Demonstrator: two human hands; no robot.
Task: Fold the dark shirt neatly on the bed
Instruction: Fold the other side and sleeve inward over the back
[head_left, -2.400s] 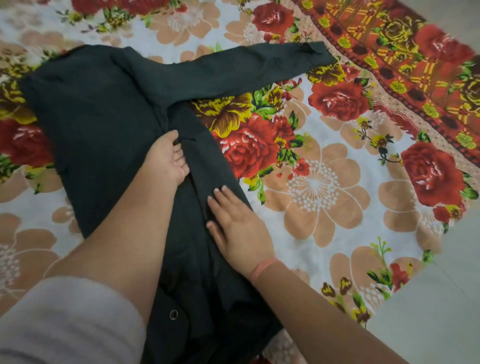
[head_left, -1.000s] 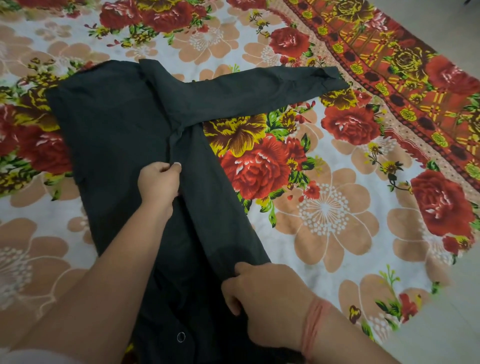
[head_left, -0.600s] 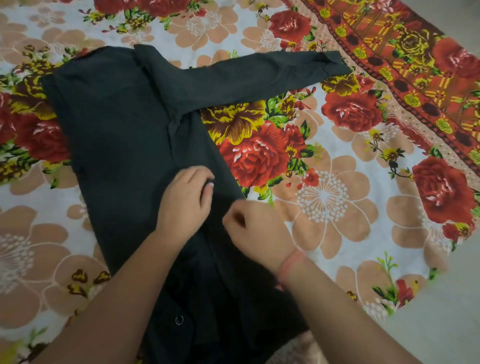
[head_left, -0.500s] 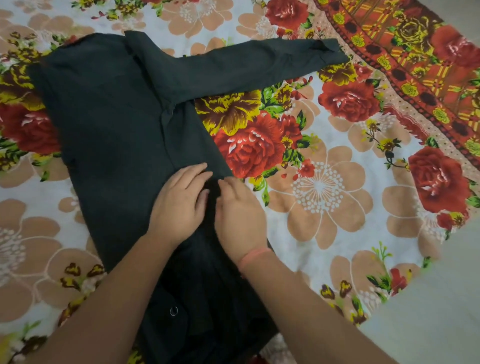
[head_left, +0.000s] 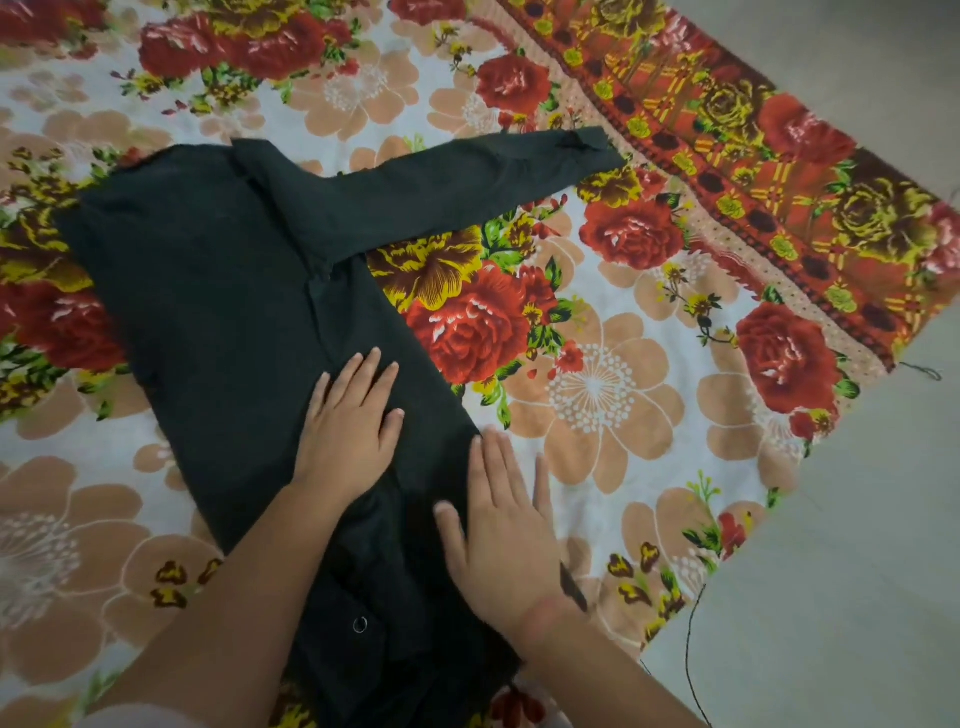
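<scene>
The dark shirt (head_left: 218, 291) lies flat on the floral bedsheet (head_left: 613, 415), its body running from upper left toward me. One long sleeve (head_left: 457, 171) stretches out to the upper right. My left hand (head_left: 348, 421) rests flat on the middle of the shirt, fingers spread. My right hand (head_left: 498, 525) lies flat across the shirt's right edge, fingers partly on the sheet, a pink band at the wrist. A metal snap (head_left: 359, 624) shows on the crumpled part near me. Neither hand grips fabric.
The sheet's red and yellow patterned border (head_left: 769, 171) runs along the right. Beyond it is pale floor (head_left: 857, 571). A loose dark thread (head_left: 691, 649) trails off the sheet's corner at lower right.
Both hands went from pinching the fabric to lying flat. The right hand has slid out to the shirt's right edge, away from the left hand. The view has shifted down slightly.
</scene>
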